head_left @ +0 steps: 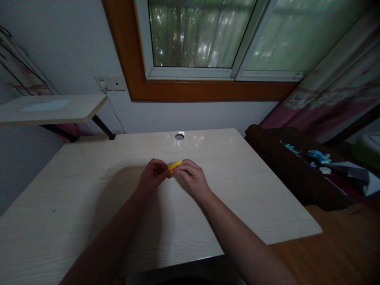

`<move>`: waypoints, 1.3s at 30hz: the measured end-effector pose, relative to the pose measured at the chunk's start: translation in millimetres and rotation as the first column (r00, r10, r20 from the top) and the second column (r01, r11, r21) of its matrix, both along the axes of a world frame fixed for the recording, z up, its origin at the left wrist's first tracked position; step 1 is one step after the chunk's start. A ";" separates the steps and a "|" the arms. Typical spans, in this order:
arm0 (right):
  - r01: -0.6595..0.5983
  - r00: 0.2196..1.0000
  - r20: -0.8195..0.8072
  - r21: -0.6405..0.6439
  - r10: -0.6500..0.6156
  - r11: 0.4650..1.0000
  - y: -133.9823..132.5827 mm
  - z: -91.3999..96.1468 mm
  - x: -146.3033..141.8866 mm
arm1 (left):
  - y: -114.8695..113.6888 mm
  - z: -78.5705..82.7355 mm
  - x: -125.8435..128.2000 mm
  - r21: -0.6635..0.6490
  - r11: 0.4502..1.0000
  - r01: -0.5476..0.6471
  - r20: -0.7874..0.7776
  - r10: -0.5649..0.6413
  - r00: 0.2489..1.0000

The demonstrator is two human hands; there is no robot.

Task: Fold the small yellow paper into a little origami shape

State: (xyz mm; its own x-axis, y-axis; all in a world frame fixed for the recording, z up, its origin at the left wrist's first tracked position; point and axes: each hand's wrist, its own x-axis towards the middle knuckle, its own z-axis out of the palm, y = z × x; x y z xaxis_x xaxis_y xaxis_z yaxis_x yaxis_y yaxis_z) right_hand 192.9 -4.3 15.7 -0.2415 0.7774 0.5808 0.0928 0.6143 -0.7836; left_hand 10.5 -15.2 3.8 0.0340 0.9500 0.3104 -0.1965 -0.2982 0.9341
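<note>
A small yellow piece (174,165), which looks like folded paper, is held between my two hands over the middle of the desk (237,206). My left hand (152,174) pinches its left end between thumb and fingers. At the right end, my right hand (192,174) grips it with the thumb in front and the fingers curled behind. Both hands are close together, and their fingers cover much of the yellow piece. Its exact folds are too small to make out.
A raised shelf (53,109) on black legs stands at the desk's back left, with a white sheet on it. Near the back edge is a round cable hole (179,136). Wall sockets (109,83) hold a white cable. To the right sits a dark brown sofa (276,166) with scattered items.
</note>
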 end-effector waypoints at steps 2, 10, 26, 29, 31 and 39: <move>0.020 1.000 0.004 -0.005 -0.019 1.000 0.2 0.2 0.4 | 0.0 1.0 0.3 0.013 1.000 -0.018 -0.002 0.018 1.000; 0.049 0.999 0.019 0.004 -0.049 0.999 1.6 1.5 3.3 | -0.5 5.8 0.6 0.082 0.992 -0.092 -0.010 0.093 0.996; 0.060 0.998 -0.033 -0.051 -0.062 0.997 2.2 1.7 5.4 | -5.5 10.2 -4.5 0.283 0.957 -0.066 -0.440 0.191 0.877; 0.046 0.997 -0.050 -0.071 -0.050 0.996 2.0 2.7 4.7 | -6.7 13.9 -6.5 0.434 0.900 -0.038 -0.475 0.265 0.839; 0.049 0.996 -0.073 -0.097 -0.056 0.994 1.7 3.2 3.5 | -7.5 14.2 -6.8 0.475 0.878 -0.057 -0.482 0.314 0.818; -0.017 0.973 -0.228 -0.251 -0.042 0.968 0.3 1.8 -5.2 | -8.4 15.0 -1.9 0.477 0.877 -0.066 -0.437 0.302 0.847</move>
State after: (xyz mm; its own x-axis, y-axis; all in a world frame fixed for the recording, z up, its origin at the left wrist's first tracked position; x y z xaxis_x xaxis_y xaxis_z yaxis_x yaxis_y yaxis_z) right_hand 187.7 -4.1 17.5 -0.1135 0.9066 0.4064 -0.1010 0.3964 -0.9125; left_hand 8.6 -23.6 18.8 0.1297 0.7265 0.6748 0.3454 -0.6711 0.6561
